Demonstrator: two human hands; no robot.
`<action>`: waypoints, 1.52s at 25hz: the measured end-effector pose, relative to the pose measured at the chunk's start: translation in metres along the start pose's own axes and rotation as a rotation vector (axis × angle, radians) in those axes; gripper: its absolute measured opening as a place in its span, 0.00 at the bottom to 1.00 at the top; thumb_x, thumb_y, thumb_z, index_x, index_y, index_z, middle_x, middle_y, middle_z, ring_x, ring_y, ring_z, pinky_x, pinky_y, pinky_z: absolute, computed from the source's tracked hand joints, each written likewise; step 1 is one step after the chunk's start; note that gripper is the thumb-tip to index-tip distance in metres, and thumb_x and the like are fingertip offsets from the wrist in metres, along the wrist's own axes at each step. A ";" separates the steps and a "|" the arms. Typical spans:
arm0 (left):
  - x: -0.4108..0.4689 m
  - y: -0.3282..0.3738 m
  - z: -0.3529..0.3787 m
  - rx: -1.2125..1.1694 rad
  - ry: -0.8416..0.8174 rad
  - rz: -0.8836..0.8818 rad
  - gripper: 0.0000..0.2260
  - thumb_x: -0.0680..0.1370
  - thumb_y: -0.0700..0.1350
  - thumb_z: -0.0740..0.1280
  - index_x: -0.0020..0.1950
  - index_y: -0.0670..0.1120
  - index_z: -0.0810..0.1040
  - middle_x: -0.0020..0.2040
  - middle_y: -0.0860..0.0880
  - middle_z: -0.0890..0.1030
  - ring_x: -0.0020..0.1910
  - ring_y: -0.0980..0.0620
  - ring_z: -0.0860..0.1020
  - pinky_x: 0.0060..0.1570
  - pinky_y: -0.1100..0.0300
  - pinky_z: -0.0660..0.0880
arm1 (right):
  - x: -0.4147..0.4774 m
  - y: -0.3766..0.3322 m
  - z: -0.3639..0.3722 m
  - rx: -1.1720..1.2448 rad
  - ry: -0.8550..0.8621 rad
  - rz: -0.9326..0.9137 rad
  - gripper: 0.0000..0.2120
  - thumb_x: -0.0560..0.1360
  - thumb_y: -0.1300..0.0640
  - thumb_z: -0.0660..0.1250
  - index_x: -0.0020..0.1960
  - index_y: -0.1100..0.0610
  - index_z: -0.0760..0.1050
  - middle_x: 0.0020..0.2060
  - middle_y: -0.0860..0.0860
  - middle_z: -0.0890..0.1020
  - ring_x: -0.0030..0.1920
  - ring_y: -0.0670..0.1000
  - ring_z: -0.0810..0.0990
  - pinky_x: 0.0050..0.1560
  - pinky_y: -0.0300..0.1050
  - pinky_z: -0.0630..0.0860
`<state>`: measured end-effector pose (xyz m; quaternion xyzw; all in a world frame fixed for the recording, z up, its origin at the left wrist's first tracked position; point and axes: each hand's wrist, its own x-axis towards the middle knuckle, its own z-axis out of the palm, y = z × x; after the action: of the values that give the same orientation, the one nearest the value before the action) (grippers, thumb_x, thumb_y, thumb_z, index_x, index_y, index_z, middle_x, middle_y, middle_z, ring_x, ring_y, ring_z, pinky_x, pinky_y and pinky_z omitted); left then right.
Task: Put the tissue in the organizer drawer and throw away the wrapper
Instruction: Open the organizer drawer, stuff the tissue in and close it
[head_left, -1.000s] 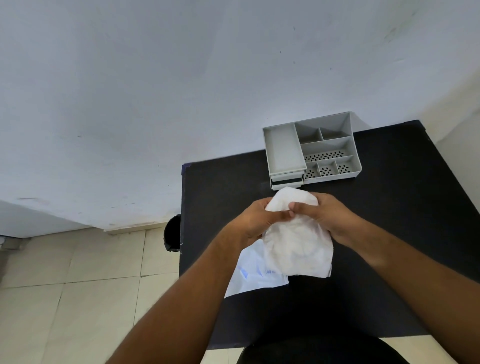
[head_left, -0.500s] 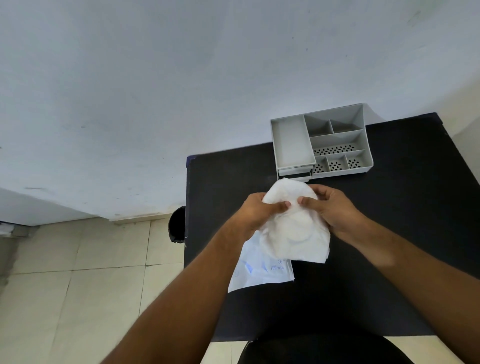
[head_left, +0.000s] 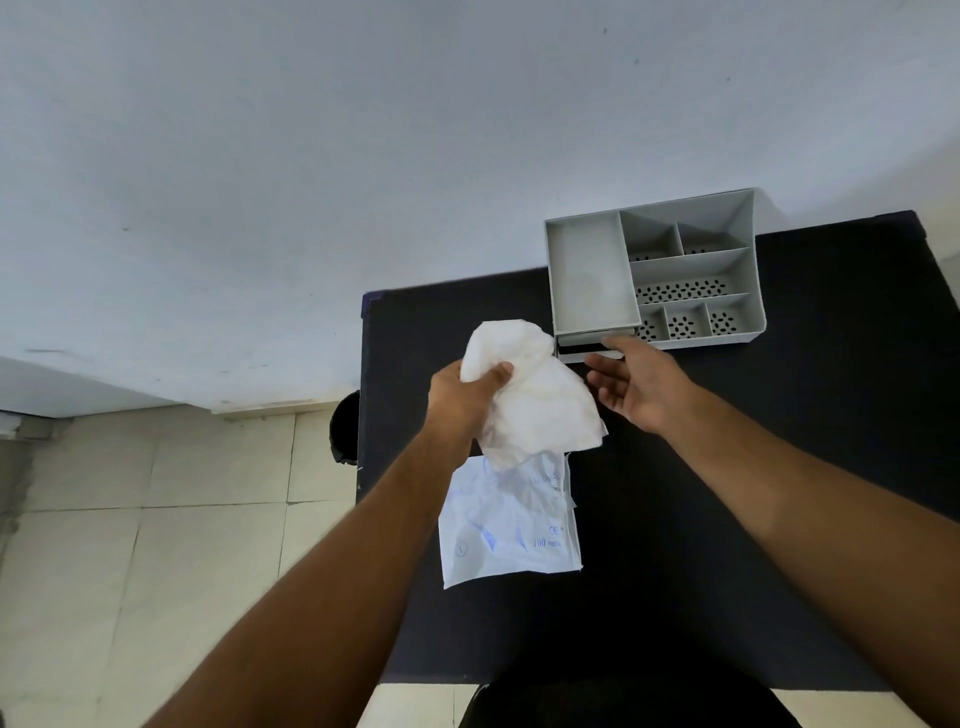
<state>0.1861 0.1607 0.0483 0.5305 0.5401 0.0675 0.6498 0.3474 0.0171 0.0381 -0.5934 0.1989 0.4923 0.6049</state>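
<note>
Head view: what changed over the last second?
The right hand let go of the tissue and reached forward to the organizer's drawer front, fingers at it. The left hand alone now holds the tissue, bunched. The wrapper stayed flat on the table; the organizer has not moved.

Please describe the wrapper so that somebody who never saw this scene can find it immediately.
Find the black table against the white wall. Near its left edge, below the left hand holding the crumpled white tissue, the wrapper lies flat. Unlike the tissue, it is smooth plastic with blue print.
</note>
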 end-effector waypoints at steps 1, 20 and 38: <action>0.003 0.000 -0.001 -0.002 0.011 0.011 0.11 0.74 0.49 0.77 0.53 0.49 0.83 0.48 0.49 0.87 0.48 0.45 0.86 0.46 0.42 0.84 | 0.005 -0.002 0.003 0.004 0.007 0.008 0.08 0.78 0.55 0.67 0.56 0.54 0.77 0.42 0.53 0.85 0.36 0.50 0.80 0.35 0.43 0.74; -0.002 -0.039 -0.035 0.064 -0.185 -0.052 0.17 0.72 0.50 0.79 0.57 0.45 0.83 0.52 0.46 0.87 0.52 0.46 0.86 0.55 0.45 0.82 | -0.031 0.088 -0.031 -0.042 0.125 0.047 0.11 0.76 0.51 0.69 0.55 0.57 0.78 0.32 0.49 0.78 0.28 0.48 0.72 0.31 0.43 0.68; -0.031 -0.042 -0.019 0.069 -0.233 -0.024 0.16 0.72 0.49 0.78 0.57 0.44 0.83 0.51 0.46 0.87 0.51 0.46 0.86 0.52 0.49 0.83 | -0.045 0.112 -0.050 -0.163 0.157 0.070 0.10 0.76 0.52 0.67 0.53 0.56 0.80 0.37 0.51 0.82 0.31 0.49 0.74 0.33 0.43 0.71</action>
<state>0.1389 0.1339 0.0386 0.5505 0.4690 -0.0212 0.6903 0.2523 -0.0659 0.0057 -0.6698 0.2255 0.4798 0.5199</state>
